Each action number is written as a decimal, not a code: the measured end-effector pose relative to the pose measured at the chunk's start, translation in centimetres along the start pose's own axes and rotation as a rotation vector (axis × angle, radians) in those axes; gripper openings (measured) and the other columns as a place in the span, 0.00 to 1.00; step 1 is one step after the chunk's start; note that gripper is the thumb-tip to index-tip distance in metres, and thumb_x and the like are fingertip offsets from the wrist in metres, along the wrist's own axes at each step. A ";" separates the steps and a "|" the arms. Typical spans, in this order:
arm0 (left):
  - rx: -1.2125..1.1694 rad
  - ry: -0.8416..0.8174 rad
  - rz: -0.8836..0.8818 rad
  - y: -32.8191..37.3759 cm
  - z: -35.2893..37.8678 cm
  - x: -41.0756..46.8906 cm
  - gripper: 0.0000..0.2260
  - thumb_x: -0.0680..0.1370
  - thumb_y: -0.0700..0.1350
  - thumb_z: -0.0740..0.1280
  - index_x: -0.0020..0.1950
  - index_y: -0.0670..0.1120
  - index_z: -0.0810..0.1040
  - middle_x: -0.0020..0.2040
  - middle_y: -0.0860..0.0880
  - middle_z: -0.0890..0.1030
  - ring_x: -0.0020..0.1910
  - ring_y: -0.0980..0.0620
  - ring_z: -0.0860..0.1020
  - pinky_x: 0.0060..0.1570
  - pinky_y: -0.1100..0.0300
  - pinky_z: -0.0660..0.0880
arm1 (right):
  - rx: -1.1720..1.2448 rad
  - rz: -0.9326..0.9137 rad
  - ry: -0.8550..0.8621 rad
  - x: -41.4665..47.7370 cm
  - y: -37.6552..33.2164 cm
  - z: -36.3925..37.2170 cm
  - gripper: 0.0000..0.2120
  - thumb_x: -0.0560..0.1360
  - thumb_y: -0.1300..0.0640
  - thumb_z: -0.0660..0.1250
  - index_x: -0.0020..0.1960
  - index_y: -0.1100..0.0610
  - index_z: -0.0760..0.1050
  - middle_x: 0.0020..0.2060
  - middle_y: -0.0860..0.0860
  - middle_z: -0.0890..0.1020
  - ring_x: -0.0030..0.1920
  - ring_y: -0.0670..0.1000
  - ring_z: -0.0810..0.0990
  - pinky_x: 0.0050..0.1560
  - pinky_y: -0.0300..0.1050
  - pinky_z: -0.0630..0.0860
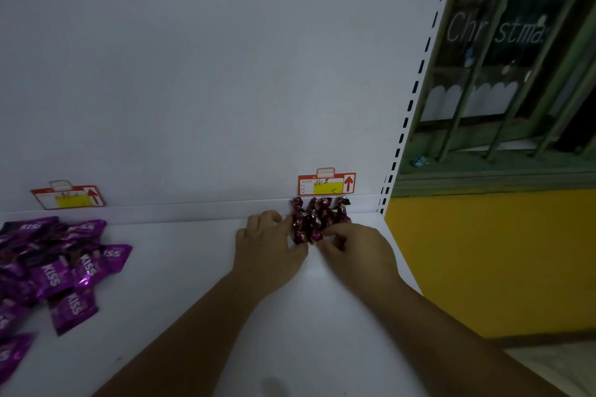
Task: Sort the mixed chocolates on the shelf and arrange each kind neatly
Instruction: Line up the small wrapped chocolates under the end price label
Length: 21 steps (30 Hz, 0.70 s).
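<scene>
— Where are the hands?
— Left hand (pixel 269 243) and right hand (pixel 353 246) touch the dark-red sweets (pixel 314 217) below the right price tag (pixel 326 183).
— The purple packets (pixel 53 267)?
— Heaped far left of that tag.

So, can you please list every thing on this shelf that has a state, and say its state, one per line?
Twist-wrapped chocolates: wrapped, lined up in rows under the right price tag.
Purple KISS packets: sealed, in a loose unsorted pile at the left.
Left hand: fingers curled, touching the rows' left side.
Right hand: pinching a chocolate at the front.
Right price tag: upright on back panel.
Left price tag: tilted.
</scene>
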<state>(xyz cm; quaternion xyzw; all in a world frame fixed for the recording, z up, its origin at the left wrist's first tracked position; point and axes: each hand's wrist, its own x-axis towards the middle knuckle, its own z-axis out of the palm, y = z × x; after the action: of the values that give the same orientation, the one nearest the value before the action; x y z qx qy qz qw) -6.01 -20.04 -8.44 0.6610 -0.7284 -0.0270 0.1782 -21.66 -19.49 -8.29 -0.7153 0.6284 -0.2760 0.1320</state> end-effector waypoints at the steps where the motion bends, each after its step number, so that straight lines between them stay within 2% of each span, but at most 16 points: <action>1: 0.013 0.004 -0.002 0.0 0.0 0.0 0.20 0.75 0.59 0.59 0.67 0.57 0.67 0.65 0.52 0.67 0.65 0.49 0.63 0.60 0.55 0.61 | -0.006 -0.004 0.002 0.0 0.0 0.0 0.11 0.75 0.47 0.65 0.56 0.45 0.79 0.44 0.45 0.82 0.42 0.45 0.77 0.39 0.37 0.68; 4: -0.009 0.031 -0.002 -0.2 0.3 0.1 0.21 0.75 0.60 0.60 0.66 0.57 0.68 0.63 0.52 0.68 0.64 0.49 0.63 0.59 0.55 0.62 | 0.026 0.006 0.020 -0.1 -0.2 -0.1 0.11 0.74 0.46 0.67 0.53 0.47 0.80 0.39 0.43 0.80 0.40 0.45 0.77 0.39 0.37 0.70; 7: -0.078 0.011 -0.015 -0.3 0.1 0.3 0.23 0.73 0.58 0.64 0.67 0.54 0.68 0.64 0.51 0.68 0.65 0.48 0.62 0.61 0.54 0.61 | 0.197 0.063 0.070 -0.2 -0.2 -0.4 0.08 0.70 0.46 0.71 0.41 0.50 0.79 0.31 0.43 0.78 0.33 0.43 0.75 0.33 0.37 0.68; 9: -0.134 0.005 -0.040 -0.4 0.0 0.3 0.24 0.72 0.54 0.66 0.67 0.51 0.70 0.65 0.50 0.70 0.65 0.47 0.63 0.62 0.54 0.61 | 0.287 0.076 0.058 -0.4 -0.1 -0.6 0.10 0.70 0.48 0.71 0.34 0.52 0.77 0.28 0.45 0.78 0.30 0.44 0.74 0.33 0.39 0.69; 12: -0.335 0.132 -0.098 -0.5 -0.3 0.0 0.15 0.70 0.49 0.70 0.54 0.47 0.75 0.54 0.49 0.76 0.58 0.47 0.70 0.56 0.56 0.65 | 0.267 -0.011 -0.133 -1.4 -0.3 -1.5 0.11 0.71 0.50 0.70 0.32 0.52 0.77 0.29 0.46 0.77 0.31 0.45 0.74 0.36 0.43 0.72; 14: -0.392 0.141 -0.129 -0.5 -0.6 -0.2 0.11 0.69 0.46 0.71 0.47 0.46 0.73 0.47 0.49 0.75 0.52 0.47 0.71 0.50 0.57 0.66 | 0.267 -0.098 -0.333 -2.9 -0.7 -2.9 0.07 0.71 0.50 0.71 0.36 0.51 0.80 0.31 0.45 0.79 0.32 0.44 0.75 0.37 0.44 0.74; 16: -0.407 0.091 -0.126 -0.6 -1.0 -0.5 0.10 0.69 0.43 0.70 0.44 0.47 0.70 0.45 0.49 0.73 0.49 0.47 0.71 0.48 0.57 0.67 | 0.345 -0.180 -0.526 -5.1 -0.7 -4.6 0.02 0.70 0.55 0.73 0.41 0.49 0.81 0.33 0.45 0.79 0.33 0.43 0.75 0.37 0.39 0.74; 18: -0.436 0.030 -0.089 -0.8 -2.1 -1.3 0.09 0.69 0.40 0.69 0.44 0.47 0.70 0.44 0.49 0.74 0.47 0.48 0.71 0.45 0.60 0.66 | 0.379 -0.255 -0.639 -7.5 -0.3 -6.0 0.09 0.69 0.60 0.74 0.45 0.49 0.80 0.37 0.45 0.80 0.36 0.44 0.76 0.39 0.36 0.73; 20: -0.477 -0.177 0.047 -1.5 -4.4 -3.2 0.10 0.69 0.38 0.70 0.42 0.51 0.73 0.42 0.53 0.74 0.46 0.51 0.73 0.42 0.62 0.67 | 0.345 -0.334 -0.651 -9.6 0.1 -7.0 0.13 0.67 0.58 0.76 0.49 0.49 0.79 0.40 0.44 0.78 0.39 0.44 0.76 0.42 0.33 0.71; 21: -0.485 -0.361 0.153 -2.0 -5.9 -4.5 0.12 0.67 0.40 0.71 0.43 0.55 0.73 0.43 0.57 0.74 0.46 0.54 0.73 0.42 0.65 0.69 | 0.314 -0.367 -0.635 -10.4 0.0 -7.4 0.15 0.66 0.54 0.77 0.51 0.49 0.78 0.40 0.43 0.78 0.40 0.43 0.76 0.42 0.32 0.71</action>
<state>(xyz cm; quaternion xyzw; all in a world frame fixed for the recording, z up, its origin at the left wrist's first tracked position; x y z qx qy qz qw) -2.11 -14.72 -4.53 0.5270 -0.7682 -0.3035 0.1999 -26.41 -8.20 -4.69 -0.8366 0.3681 -0.1529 0.3758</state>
